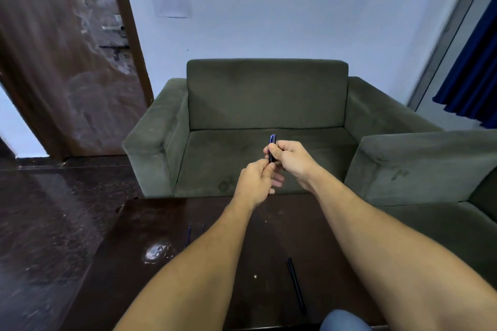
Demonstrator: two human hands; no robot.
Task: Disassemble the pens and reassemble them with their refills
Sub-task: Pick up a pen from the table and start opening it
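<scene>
Both my hands are raised above the far edge of the dark table (269,223), gripping one blue pen (272,142) that stands nearly upright. My right hand (291,160) wraps the pen's upper part, whose top sticks out above the fingers. My left hand (255,181) pinches its lower end, which is hidden in the fingers. A black pen (295,285) lies on the table between my forearms. Two thin blue refills (189,234) lie on the table to the left, partly hidden by my left forearm.
A green armchair (266,105) stands just beyond the table, and a second green sofa (419,164) is at the right. A brown door (67,62) is at the left. My knee (344,321) shows at the table's near edge.
</scene>
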